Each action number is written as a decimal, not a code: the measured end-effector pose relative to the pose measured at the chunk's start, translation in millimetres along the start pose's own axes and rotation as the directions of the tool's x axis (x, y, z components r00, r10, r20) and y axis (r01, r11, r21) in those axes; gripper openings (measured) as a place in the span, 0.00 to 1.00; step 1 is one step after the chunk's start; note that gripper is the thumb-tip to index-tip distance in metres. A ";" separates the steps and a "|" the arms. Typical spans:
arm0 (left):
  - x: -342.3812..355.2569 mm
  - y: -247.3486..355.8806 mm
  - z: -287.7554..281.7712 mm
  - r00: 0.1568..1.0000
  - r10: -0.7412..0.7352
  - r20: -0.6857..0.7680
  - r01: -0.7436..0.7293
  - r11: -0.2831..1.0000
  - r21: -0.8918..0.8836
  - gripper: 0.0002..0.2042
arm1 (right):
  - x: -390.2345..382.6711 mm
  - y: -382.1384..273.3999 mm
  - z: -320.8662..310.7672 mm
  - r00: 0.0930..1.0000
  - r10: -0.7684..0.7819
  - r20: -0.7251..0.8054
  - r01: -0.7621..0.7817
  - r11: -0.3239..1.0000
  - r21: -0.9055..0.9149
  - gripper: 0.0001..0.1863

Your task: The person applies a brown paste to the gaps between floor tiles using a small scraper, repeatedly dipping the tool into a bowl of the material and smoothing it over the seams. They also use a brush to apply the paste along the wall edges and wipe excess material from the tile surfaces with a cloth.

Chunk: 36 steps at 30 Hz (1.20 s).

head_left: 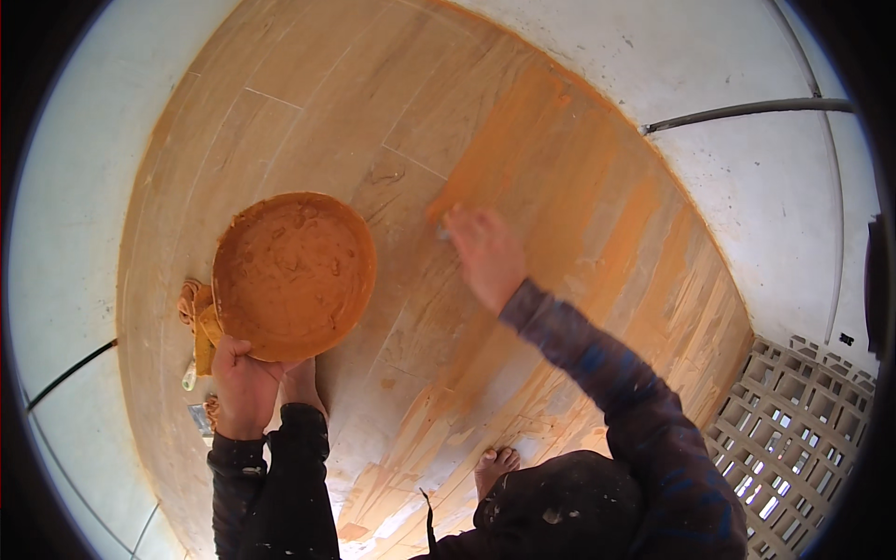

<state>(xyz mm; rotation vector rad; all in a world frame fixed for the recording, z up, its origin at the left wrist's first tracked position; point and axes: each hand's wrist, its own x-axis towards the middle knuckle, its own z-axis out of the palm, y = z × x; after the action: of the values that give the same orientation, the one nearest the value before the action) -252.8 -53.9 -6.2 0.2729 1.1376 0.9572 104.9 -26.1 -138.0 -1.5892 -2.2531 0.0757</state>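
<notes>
My left hand [245, 387] grips the lower edge of a round shallow bowl [367, 252] holding thick orange paste [291, 261]. My right hand [483, 257] is over the wood-look plank-tiled floor [411, 140], its fingers closed on a small pale tool [442, 231], partly hidden and blurred, where an orange streak [476, 163] begins. More orange smears run across the right half of the floor. Just left of the bowl lie a rumpled yellow-orange cloth or bag [207, 341], a small pale-handled item [189, 371] and a flat metal tool [201, 418], partly behind my left arm.
White walls [65, 233] [719, 177] curve along both sides, with dark pipes or cables [737, 112] on them. A lattice of pale pierced blocks [784, 439] is at the lower right. My bare feet [495, 462] stand on the floor below.
</notes>
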 end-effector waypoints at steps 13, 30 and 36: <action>-9.6 1.7 0.6 0.997 0.072 -0.031 -0.071 0.997 0.027 0.28 | 22.5 18.6 -32.1 0.966 0.246 -0.076 -0.206 0.916 0.344 0.16; -11.4 3.8 -3.2 0.993 0.112 -0.024 -0.111 0.993 0.029 0.29 | -104.6 -172.3 -12.9 0.891 -0.052 0.450 -0.253 0.766 0.590 0.20; -15.6 3.4 -4.2 0.990 0.142 -0.025 -0.142 0.990 0.012 0.29 | -41.5 -113.6 -15.3 0.975 -0.075 0.208 -0.079 0.758 0.647 0.20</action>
<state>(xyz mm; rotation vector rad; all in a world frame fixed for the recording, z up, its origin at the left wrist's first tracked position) -259.6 -64.8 4.1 0.3538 1.1586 1.0833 20.1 -107.5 -105.9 -1.2257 -2.0271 0.9811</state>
